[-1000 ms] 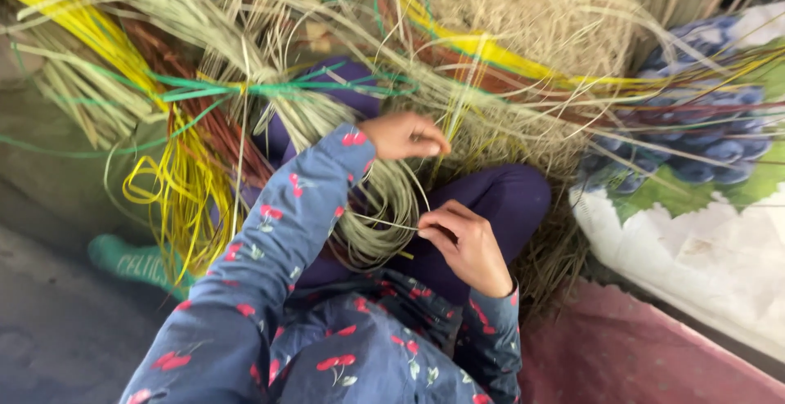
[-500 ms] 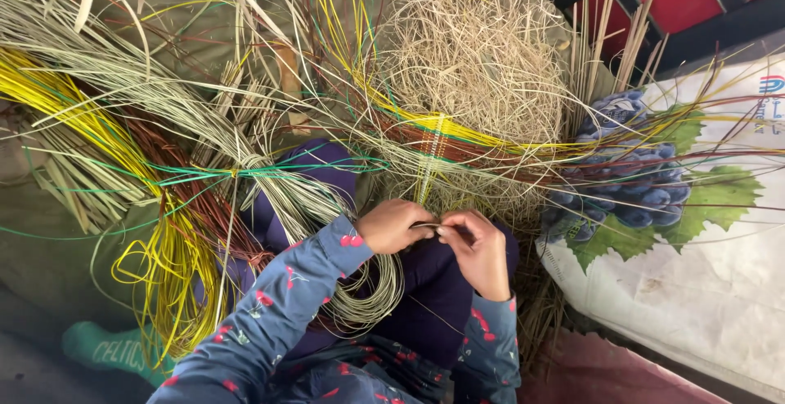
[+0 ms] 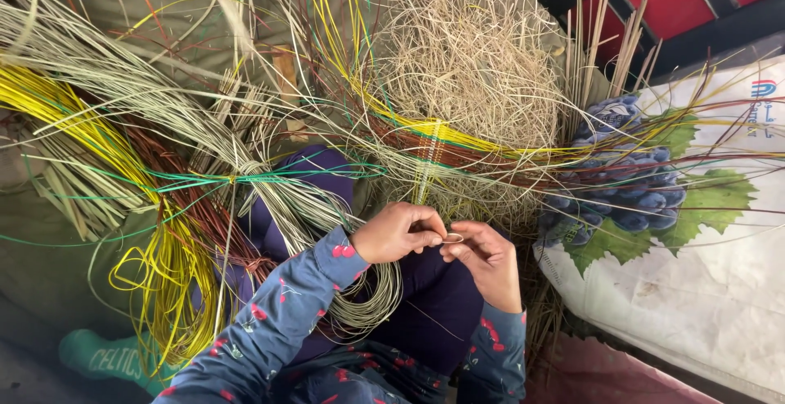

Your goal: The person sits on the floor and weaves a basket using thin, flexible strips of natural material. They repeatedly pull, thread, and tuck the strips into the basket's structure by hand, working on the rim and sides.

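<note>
Both hands, left hand (image 3: 398, 232) and right hand (image 3: 489, 262), pinch one thin straw strand (image 3: 452, 239) over the lap amid reed bundles (image 3: 123, 126).

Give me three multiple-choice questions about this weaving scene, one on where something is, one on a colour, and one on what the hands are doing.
1. Where is the sack printed with grapes?
A. right of the hands
B. left of the hands
C. on the lap

2. What colour is the looped strand bundle at left?
A. blue
B. yellow
C. white

3. What are the left hand and right hand doing?
A. resting apart
B. pinching one thin strand between them
C. gripping scissors

Answers: 1 A, the sack lies at the right edge. 2 B, the loops are bright yellow. 3 B, fingers of both hands meet on the strand.
</note>
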